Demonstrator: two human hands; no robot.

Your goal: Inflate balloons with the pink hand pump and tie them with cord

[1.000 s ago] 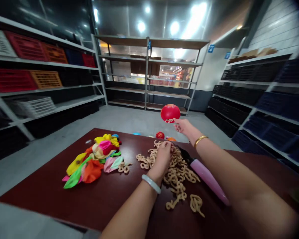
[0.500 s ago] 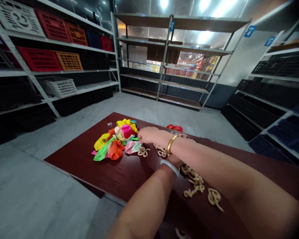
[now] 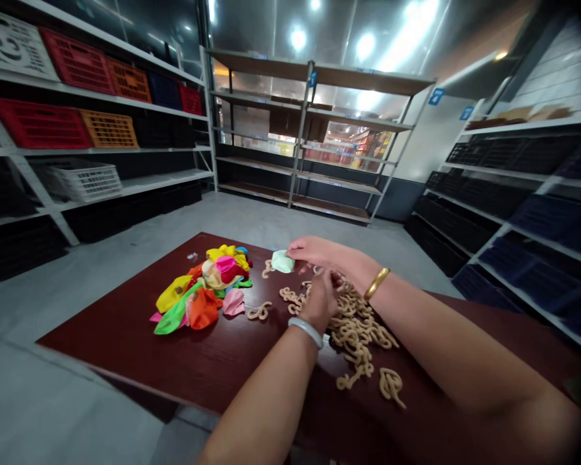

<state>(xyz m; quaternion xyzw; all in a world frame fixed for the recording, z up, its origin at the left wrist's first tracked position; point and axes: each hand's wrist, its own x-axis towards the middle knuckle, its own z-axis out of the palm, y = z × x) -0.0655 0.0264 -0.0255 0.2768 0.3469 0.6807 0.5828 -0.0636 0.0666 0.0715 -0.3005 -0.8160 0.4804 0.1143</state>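
Observation:
My right hand [image 3: 319, 253], with a gold bangle at its wrist, pinches a mint-green cloth-like piece [image 3: 283, 261] above the dark red table [image 3: 252, 361]. Close in front of it, my left hand [image 3: 323, 298], wearing a pale bangle, has its fingers pressed together at a pile of tan curly pieces [image 3: 363, 326]; what they grip is too small to tell. Left of my hands lies a heap of yellow, green, orange and pink cloth-like pieces [image 3: 204, 309]. Beside the heap are a pale pink piece [image 3: 233, 301] and a single tan curl [image 3: 259, 311].
Shelves with red, orange and white crates [image 3: 90, 181] stand at the left. A metal rack [image 3: 339, 116] stands at the back, dark crates [image 3: 523, 161] on shelves at the right. A small clear scrap [image 3: 192, 256] lies near the table's far left corner.
My right hand has moved right from the colourful heap, carrying the mint-green piece away from the pink one. My left hand, formerly hidden behind the right arm, now shows. The view has shifted.

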